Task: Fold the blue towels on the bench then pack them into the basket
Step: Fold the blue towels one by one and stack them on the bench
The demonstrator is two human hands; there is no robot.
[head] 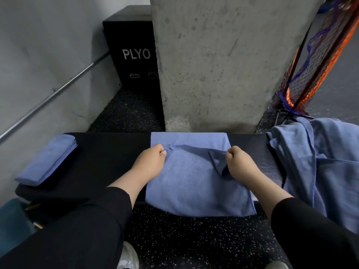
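Note:
A blue towel (196, 183) lies across the middle of the black bench (108, 152), its near part hanging over the front edge. My left hand (151, 162) pinches the towel's left corner of the folded-over layer. My right hand (240, 162) pinches the right corner, where the cloth bunches into a dark fold. A folded blue towel (46, 160) rests on the bench's left end. A heap of unfolded blue towels (318, 164) is draped over the bench's right end. No basket is plainly in view.
A concrete pillar (223, 63) stands right behind the bench. A black plyo box (132, 51) sits behind on the left, beside a grey wall with a metal rail (54, 96). Orange and purple netting (314, 61) hangs at the right. Speckled black floor lies below.

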